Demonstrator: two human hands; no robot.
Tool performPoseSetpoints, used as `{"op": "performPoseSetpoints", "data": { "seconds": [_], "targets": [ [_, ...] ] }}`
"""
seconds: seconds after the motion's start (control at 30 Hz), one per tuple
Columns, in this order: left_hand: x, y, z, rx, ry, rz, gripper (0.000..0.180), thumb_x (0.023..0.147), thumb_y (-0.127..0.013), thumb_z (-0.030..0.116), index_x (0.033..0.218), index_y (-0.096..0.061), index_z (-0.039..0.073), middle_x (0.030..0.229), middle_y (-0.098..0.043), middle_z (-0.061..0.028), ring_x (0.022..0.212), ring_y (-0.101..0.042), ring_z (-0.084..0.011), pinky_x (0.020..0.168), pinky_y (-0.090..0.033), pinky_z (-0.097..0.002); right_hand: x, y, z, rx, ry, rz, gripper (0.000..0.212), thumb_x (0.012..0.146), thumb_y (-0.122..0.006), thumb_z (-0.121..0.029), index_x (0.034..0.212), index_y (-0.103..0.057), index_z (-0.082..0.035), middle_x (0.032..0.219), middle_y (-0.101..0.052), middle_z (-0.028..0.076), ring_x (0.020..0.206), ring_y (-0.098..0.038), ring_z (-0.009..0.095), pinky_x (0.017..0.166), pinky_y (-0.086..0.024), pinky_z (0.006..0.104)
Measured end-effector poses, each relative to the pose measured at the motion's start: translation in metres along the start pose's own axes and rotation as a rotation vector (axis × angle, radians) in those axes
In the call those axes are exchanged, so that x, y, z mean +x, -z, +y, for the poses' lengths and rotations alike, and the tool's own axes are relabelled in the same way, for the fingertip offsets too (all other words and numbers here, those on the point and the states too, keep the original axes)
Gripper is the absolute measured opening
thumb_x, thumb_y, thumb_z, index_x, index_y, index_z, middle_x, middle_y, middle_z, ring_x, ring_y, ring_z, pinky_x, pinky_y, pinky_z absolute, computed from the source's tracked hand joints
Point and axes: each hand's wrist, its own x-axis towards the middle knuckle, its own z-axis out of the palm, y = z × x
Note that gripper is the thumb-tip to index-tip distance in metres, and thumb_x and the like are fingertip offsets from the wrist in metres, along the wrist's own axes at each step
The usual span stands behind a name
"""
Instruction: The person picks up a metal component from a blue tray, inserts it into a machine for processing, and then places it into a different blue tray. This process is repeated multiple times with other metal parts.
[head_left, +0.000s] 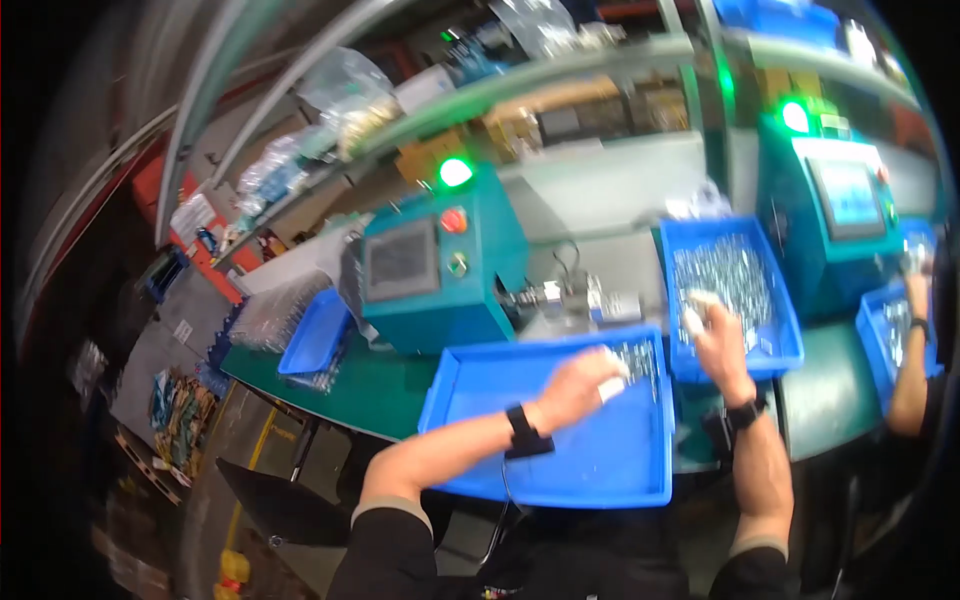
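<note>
My left hand (578,387) is over a large shallow blue tray (480,470), beside a small heap of shiny metal parts (637,365) in its far right corner. White covers show on its fingertips. Those fingers are smeared, so I cannot make out whether they grip anything. Over the near part of a deeper blue bin (785,345) is my right hand (720,342), its white-tipped thumb and fingers slightly apart with nothing visible between them. Many small, slender metal parts (725,275) fill that bin. Dark bands circle both wrists.
Behind the tray stands a teal machine (450,265) with a dark screen, red button and lit green lamp; a metal fixture (600,300) juts out beside it. A second teal machine (830,220) is at right, near another person's arm (910,370). A small blue tray (316,332) lies left.
</note>
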Motion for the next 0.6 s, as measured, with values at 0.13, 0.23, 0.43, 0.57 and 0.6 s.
{"op": "performPoseSetpoints", "data": {
  "seconds": [0.13, 0.23, 0.43, 0.57, 0.6],
  "targets": [
    [0.035, 0.043, -0.005, -0.011, -0.017, 0.098, 0.018, 0.087, -0.078, 0.008, 0.105, -0.074, 0.007, 0.097, -0.071, -0.0122, 0.089, -0.069, -0.0342, 0.079, -0.056, -0.0432, 0.013, 0.004, -0.019, -0.01, -0.125, -0.081, 0.036, 0.098, -0.072, -0.014, 0.131, -0.07, -0.002, 0.096, -0.076, 0.011, 0.084, -0.067, 0.013, 0.078, -0.055, 0.0293],
    [0.05, 0.052, -0.009, 0.06, 0.157, 0.033, 0.019, 0.09, -0.078, 0.004, 0.109, -0.076, 0.004, 0.098, -0.071, -0.0095, 0.088, -0.071, -0.0223, 0.076, -0.057, -0.0347, 0.01, 0.006, -0.022, 0.085, -0.241, -0.149, 0.036, 0.098, -0.072, -0.015, 0.132, -0.07, -0.003, 0.093, -0.075, 0.011, 0.081, -0.066, 0.014, 0.075, -0.055, 0.0303],
    [0.06, 0.057, -0.021, 0.112, 0.121, 0.058, 0.018, 0.088, -0.077, 0.004, 0.106, -0.076, 0.005, 0.095, -0.07, -0.01, 0.084, -0.068, -0.0248, 0.074, -0.055, -0.0356, 0.001, 0.011, -0.026, 0.061, -0.225, -0.188, 0.035, 0.097, -0.073, -0.016, 0.13, -0.071, -0.002, 0.088, -0.074, 0.011, 0.075, -0.064, 0.014, 0.071, -0.054, 0.0311],
    [0.066, 0.072, -0.033, 0.195, 0.124, 0.061, 0.018, 0.086, -0.076, 0.004, 0.104, -0.076, 0.005, 0.093, -0.069, -0.0111, 0.086, -0.067, -0.0294, 0.075, -0.054, -0.0393, -0.002, 0.015, -0.032, 0.025, -0.205, -0.194, 0.035, 0.097, -0.073, -0.016, 0.129, -0.071, -0.002, 0.086, -0.074, 0.012, 0.072, -0.064, 0.016, 0.07, -0.054, 0.0316],
    [0.068, 0.076, -0.038, 0.241, 0.127, 0.047, 0.018, 0.087, -0.076, 0.002, 0.105, -0.076, 0.004, 0.093, -0.069, -0.0104, 0.084, -0.067, -0.026, 0.073, -0.054, -0.0373, -0.003, 0.015, -0.033, 0.006, -0.199, -0.198, 0.035, 0.096, -0.074, -0.016, 0.129, -0.071, -0.002, 0.085, -0.074, 0.013, 0.071, -0.064, 0.016, 0.069, -0.054, 0.0318]
  ]
}}
